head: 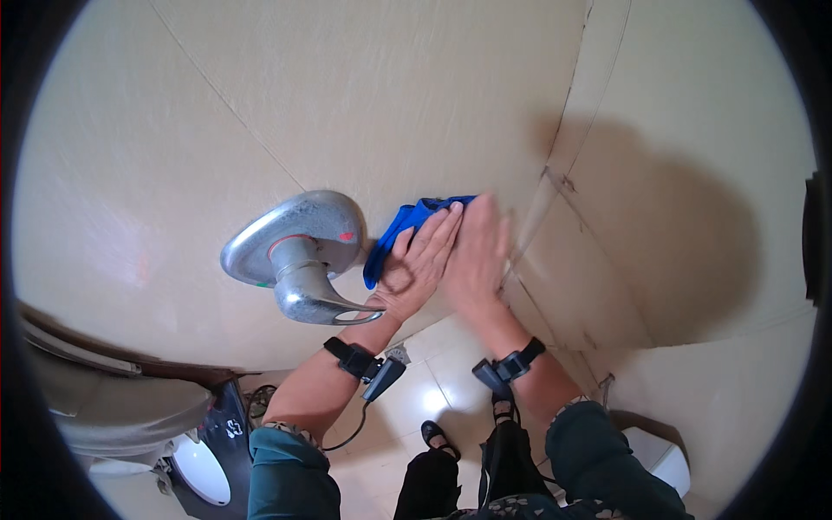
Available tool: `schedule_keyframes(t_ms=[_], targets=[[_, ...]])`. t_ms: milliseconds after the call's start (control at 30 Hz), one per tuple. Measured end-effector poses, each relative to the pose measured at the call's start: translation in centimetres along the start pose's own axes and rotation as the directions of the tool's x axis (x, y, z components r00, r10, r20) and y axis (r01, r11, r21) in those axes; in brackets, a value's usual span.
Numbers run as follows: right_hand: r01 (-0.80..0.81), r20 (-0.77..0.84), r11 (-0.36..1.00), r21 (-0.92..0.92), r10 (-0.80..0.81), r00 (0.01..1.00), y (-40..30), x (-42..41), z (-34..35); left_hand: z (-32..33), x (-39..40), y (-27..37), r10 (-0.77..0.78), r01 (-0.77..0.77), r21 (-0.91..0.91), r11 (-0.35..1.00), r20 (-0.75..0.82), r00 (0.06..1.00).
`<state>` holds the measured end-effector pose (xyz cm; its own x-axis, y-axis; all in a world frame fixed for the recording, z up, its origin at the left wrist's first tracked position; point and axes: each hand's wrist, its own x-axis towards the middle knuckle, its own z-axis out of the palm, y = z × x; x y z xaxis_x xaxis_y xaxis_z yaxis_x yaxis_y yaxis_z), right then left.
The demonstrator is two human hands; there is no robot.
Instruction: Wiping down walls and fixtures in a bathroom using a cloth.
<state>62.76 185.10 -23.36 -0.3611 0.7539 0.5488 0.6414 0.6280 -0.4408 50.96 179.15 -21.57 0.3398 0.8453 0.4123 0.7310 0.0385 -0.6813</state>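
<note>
Against the beige tiled wall, my left hand point(416, 270) lies over a bunched blue cloth point(388, 240), its fingers extended across the fabric. The cloth sticks out past the fingertips and along the hand's left side. My right hand point(478, 250) is blurred and overlaps the cloth's right end near the wall corner. Whether it grips any of the fabric cannot be told. Just left of the cloth, a chrome shower mixer point(305, 253) is mounted on the wall, spotted with marks. Its lever handle point(354, 314) reaches in front of my left wrist.
A tiled wall corner point(549, 175) is close on the right. Below are light floor tiles point(422, 383) and a floor drain point(398, 354). A white basin point(201, 471) sits in a dark counter at lower left, beside hanging grey fabric point(130, 403). A white container point(656, 458) stands lower right.
</note>
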Motion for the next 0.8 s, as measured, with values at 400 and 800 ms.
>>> schedule_keyframes(t_ms=[400, 800], targets=[[-0.119, -0.014, 0.821, 0.558, 0.153, 0.988, 0.5, -1.4, -0.7, 0.1, -0.3, -1.5, -0.061, -0.108, -0.578, 0.809, -0.265, 0.962], [-0.174, -0.020, 0.650, 0.740, 0.279, 0.960, 0.6, -0.2, 1.7, 1.7, -4.4, -0.6, 0.061, -0.061, -0.369, 0.927, -0.011, 0.998]])
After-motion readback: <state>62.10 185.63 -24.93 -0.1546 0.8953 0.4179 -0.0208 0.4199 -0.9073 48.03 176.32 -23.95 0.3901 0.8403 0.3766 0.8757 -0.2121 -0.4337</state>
